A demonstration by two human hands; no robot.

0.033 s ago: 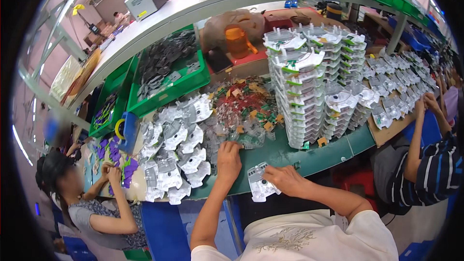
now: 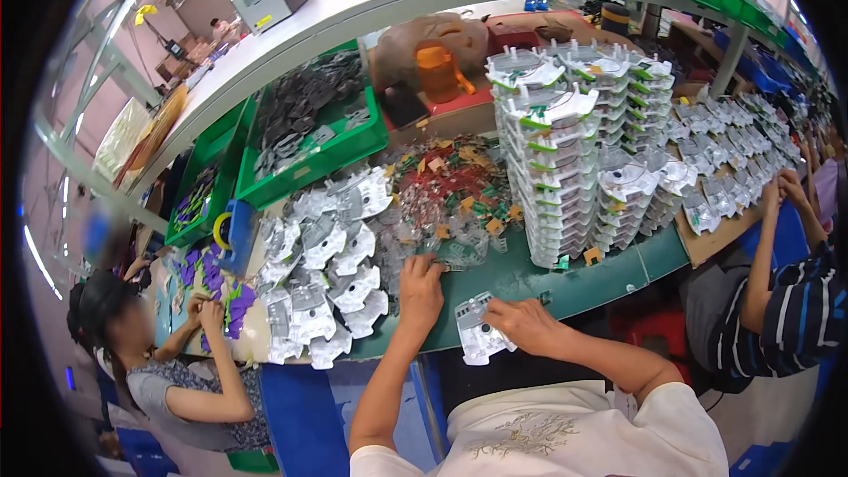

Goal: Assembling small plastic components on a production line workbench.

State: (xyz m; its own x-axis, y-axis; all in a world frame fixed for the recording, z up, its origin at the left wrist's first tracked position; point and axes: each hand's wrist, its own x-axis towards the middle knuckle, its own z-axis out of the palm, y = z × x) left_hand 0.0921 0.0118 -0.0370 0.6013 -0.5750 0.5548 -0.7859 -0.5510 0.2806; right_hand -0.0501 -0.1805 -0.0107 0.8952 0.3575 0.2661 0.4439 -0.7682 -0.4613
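Near the front edge of the green bench, my right hand [image 2: 528,325] grips a silver-white plastic housing [image 2: 473,337] by its upper right side. The housing has a dark round hole and a row of small slots. My left hand [image 2: 421,290] reaches to the edge of a pile of clear plastic pieces [image 2: 455,252]. Its fingers are bent together at the tips, and what they pinch, if anything, is too small to make out. Left of that hand lie overlapping rows of similar silver-white housings [image 2: 322,252].
Tall stacks of housings with green edges [image 2: 552,181] rise at the right. Behind the clear pieces lies a heap of small circuit boards [image 2: 450,172]. A green bin [image 2: 309,163] of grey parts stands back left. A co-worker [image 2: 190,380] sits left, another person's hands [image 2: 789,187] are far right.
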